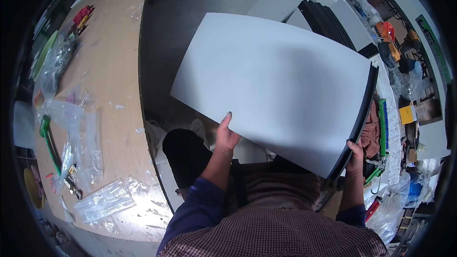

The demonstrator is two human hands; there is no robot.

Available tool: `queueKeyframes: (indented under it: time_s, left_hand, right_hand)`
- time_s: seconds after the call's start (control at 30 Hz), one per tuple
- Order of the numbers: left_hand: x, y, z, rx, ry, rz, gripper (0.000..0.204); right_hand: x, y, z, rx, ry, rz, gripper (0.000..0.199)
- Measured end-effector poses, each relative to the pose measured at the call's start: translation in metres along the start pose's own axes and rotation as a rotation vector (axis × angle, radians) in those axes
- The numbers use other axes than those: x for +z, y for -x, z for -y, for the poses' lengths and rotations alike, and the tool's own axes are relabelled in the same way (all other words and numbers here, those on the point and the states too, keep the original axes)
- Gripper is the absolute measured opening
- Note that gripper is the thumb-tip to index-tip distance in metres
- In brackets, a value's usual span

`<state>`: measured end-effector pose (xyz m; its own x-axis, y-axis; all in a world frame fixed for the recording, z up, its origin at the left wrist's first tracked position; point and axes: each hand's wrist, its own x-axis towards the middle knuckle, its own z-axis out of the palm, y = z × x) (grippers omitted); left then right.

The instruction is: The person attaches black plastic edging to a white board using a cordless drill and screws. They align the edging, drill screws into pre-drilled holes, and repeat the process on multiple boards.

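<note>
A large white panel (271,85) spans the middle of the view, tilted in front of my body. Along its right edge runs a black strip (359,123). My left hand (227,134) grips the panel's near edge, its thumb on the white face and its fingers hidden underneath. At the near right corner my right hand (354,156) is closed around the black-edged side, the thumb over the strip. Whether the strip is fixed to the panel or only lies along it, I cannot tell.
A wooden table (109,128) on the left carries clear plastic bags (107,202) and a green-handled tool (46,133). Beyond the panel, several black strips (326,21) lie stacked near more white boards. The right bench holds a cordless drill (412,40), a brown cloth (370,138) and a green tool (383,126).
</note>
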<state>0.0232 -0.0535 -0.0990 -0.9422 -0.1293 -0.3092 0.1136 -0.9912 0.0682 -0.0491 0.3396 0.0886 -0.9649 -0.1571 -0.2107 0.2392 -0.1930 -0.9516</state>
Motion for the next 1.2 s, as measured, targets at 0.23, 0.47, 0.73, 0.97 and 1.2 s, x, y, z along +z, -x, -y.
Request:
queueKeyframes:
  time_s: [0.23,0.47,0.73,0.97,1.2]
  left_hand:
    - [-0.003,0.013,0.001,-0.089,-0.114,0.131,0.048]
    - [0.027,0.028,0.002,-0.114,-0.262,0.211,0.055]
    - [0.049,0.037,-0.006,-0.135,-0.33,0.297,0.066]
    - [0.051,0.041,-0.012,-0.108,-0.371,0.301,0.068]
    - [0.042,0.039,-0.008,-0.112,-0.343,0.322,0.066]
  right_hand:
    - [0.031,0.019,0.031,-0.875,1.574,-0.521,0.063]
    - [0.154,-0.046,0.024,-0.86,1.836,0.039,0.087]
    - [0.271,-0.079,0.005,-1.13,1.707,0.225,0.078]
    - [0.305,-0.075,0.006,-1.181,1.605,0.106,0.058]
    - [0.301,-0.071,0.006,-1.132,1.594,0.127,0.046]
